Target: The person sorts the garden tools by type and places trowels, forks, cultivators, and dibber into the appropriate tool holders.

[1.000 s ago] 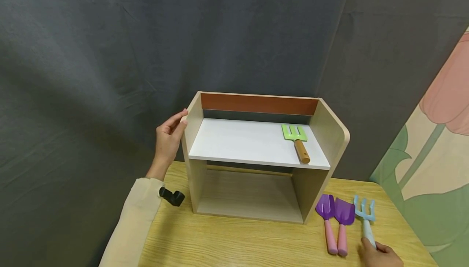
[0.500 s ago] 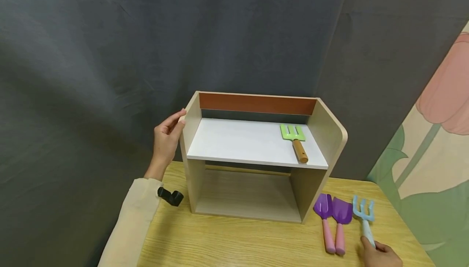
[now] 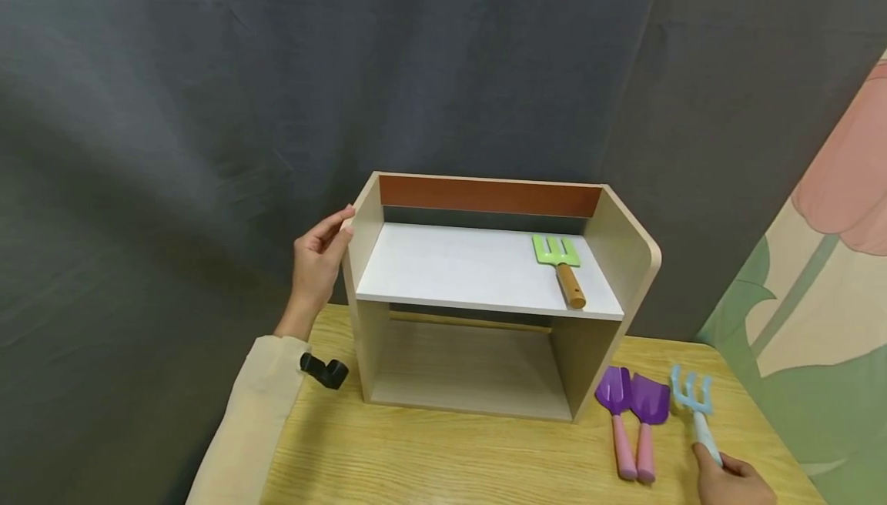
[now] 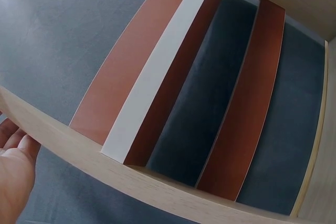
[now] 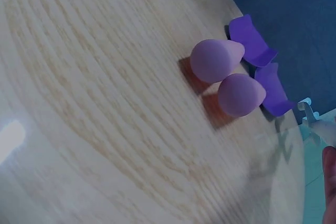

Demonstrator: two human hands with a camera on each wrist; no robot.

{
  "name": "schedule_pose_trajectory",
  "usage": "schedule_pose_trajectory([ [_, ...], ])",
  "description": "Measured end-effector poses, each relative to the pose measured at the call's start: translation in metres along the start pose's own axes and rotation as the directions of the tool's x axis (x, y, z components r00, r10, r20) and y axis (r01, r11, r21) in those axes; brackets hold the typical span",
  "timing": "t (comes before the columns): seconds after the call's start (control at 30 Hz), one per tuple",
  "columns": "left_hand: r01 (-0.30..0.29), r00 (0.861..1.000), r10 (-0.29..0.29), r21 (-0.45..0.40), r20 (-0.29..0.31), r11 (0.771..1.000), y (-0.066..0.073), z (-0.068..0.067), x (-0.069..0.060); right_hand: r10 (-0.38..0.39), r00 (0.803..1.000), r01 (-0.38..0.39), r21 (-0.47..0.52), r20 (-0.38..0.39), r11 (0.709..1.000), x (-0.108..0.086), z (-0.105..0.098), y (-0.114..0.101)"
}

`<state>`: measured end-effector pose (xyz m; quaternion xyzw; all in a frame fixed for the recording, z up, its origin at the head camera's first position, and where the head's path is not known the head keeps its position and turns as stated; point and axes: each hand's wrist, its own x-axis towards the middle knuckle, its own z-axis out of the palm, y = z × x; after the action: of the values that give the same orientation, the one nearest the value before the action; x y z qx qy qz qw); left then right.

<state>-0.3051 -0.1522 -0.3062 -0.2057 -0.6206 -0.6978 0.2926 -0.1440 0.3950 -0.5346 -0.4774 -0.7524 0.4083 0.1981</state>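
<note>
In the head view my left hand [image 3: 317, 265] pinches the upper left side panel of the wooden shelf unit [image 3: 466, 307]; its fingertips also show at that panel in the left wrist view. At the lower right, my right hand [image 3: 733, 480] grips the pale handle of a light blue toy fork [image 3: 701, 429], its prongs pointing away from me. A green toy fork with a brown handle [image 3: 570, 285] lies on the white upper shelf, toward its right end. Two purple scoops with pink handles [image 3: 623, 443] [image 3: 645, 451] lie side by side, left of the blue fork.
The wooden table [image 3: 443, 459] carries the shelf unit, whose lower compartment is bare wood. Behind hangs a dark grey curtain [image 3: 485, 66]. A flower-patterned panel [image 3: 818, 320] stands on the right. A black wrist device [image 3: 323, 371] is on the left sleeve.
The blue fork and my right hand have shifted slightly to the right, away from the purple scoops. My left hand has kept its hold on the side panel.
</note>
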Motion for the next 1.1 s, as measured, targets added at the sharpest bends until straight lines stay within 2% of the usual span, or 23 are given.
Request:
schedule_pose_trajectory([
  [0.17, -0.002, 1.000, 0.002, 0.009, 0.006, 1.000, 0.000, 0.001, 0.001, 0.005, 1.000, -0.005, 0.026, 0.014, 1.000, -0.002, -0.006, -0.006],
  [0.37, 0.008, 1.000, -0.008, 0.009, 0.012, 1.000, -0.001, 0.000, 0.002, -0.019, 0.999, 0.021, 0.057, -0.027, 0.998, -0.003, -0.012, -0.011],
  [0.77, 0.028, 1.000, -0.028, -0.004, 0.009, 1.000, 0.005, 0.001, 0.001, 0.099, 0.994, -0.101, 0.050, 0.043, 0.994, -0.005, -0.027, -0.021],
  [1.1, 0.047, 0.999, -0.047, 0.014, -0.008, 0.999, 0.007, 0.000, 0.001, 0.128, 0.992, -0.121, 0.193, -0.023, 0.974, -0.015, -0.035, -0.025],
])
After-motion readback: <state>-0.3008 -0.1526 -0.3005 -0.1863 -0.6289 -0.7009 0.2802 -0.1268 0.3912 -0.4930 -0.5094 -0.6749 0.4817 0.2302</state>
